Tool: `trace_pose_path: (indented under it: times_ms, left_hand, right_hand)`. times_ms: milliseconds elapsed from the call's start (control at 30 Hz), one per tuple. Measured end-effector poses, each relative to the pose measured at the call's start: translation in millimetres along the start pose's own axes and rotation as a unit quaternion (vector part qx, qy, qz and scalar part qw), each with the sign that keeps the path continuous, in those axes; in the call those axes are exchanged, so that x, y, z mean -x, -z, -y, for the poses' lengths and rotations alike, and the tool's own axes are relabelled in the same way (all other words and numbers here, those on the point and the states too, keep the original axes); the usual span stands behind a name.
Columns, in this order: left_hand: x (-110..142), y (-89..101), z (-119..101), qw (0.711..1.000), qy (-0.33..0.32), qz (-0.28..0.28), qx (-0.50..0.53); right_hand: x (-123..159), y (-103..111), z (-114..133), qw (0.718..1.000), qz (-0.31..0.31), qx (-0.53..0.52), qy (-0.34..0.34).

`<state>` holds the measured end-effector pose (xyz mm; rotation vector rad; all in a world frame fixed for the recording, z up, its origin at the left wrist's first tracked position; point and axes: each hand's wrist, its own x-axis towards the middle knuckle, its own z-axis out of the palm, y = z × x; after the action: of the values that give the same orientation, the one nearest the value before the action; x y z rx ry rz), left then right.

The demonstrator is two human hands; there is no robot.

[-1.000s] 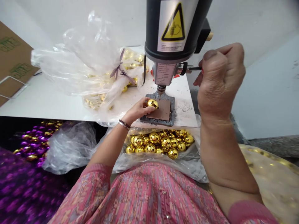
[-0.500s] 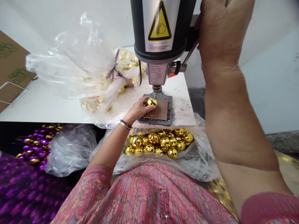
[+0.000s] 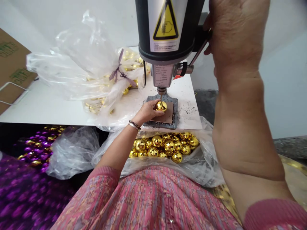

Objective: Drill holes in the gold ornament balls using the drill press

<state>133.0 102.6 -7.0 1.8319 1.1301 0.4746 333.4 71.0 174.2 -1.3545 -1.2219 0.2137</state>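
My left hand (image 3: 150,111) grips a shiny gold faceted ball (image 3: 161,106) between thumb and fingers. The ball sits on a brown board (image 3: 168,117) on the grey base plate (image 3: 175,111) of a drill press (image 3: 165,35). Right above the ball is the drill bit (image 3: 161,96); its tip is at the top of the ball, and I cannot tell if it has gone in. At the upper right, my right hand (image 3: 237,32) is closed around the end of the press's feed lever (image 3: 199,52), its fingers partly hidden.
Below the white table (image 3: 59,111), an open plastic bag (image 3: 208,166) holds several gold balls (image 3: 169,146). A tied clear bag (image 3: 79,70) of gold balls lies on the table. Purple and gold balls (image 3: 38,147) are at the left, beside a cardboard box (image 3: 14,70). Dark shavings surround the base plate.
My left hand has moved the gold ball slightly right, to under the drill bit. My right hand has shifted a little to the right and down with the lever.
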Motion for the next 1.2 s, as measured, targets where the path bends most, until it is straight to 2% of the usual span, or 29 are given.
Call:
trace_pose_path:
  times_ms: [100,200,300,433,633,833,1033,1200]
  left_hand:
    - [1,-0.3,2,0.999,0.017,0.007,0.028]
    - [2,-1.4,3,0.999,0.016,0.002,0.042]
    - [3,-2.4,3,0.999,0.005,0.011,0.049]
    - [4,-2.8,2,0.999,0.006,0.012,0.043]
    - [4,-3.9,7,0.999,-0.017,0.014,0.024]
    - [5,-3.4,8,0.999,-0.016,0.014,0.041]
    - [7,-4.6,5,0.998,-0.014,0.003,0.068]
    - [6,-7.1,8,0.998,-0.016,-0.007,0.066]
  right_hand:
    - [19,11,11,0.998,-0.008,0.067,0.012]
    - [47,21,15,0.992,0.018,0.113,0.048]
    - [77,26,11,0.985,0.048,0.153,0.059]
    - [102,18,-6,0.985,0.029,0.151,0.074]
    - [115,1,-34,0.974,-0.061,0.124,0.179]
    - [127,-3,-48,0.975,-0.075,0.152,0.142]
    - [135,-15,-72,0.968,-0.12,0.139,0.172]
    - [141,-31,-103,0.966,-0.125,0.111,0.198]
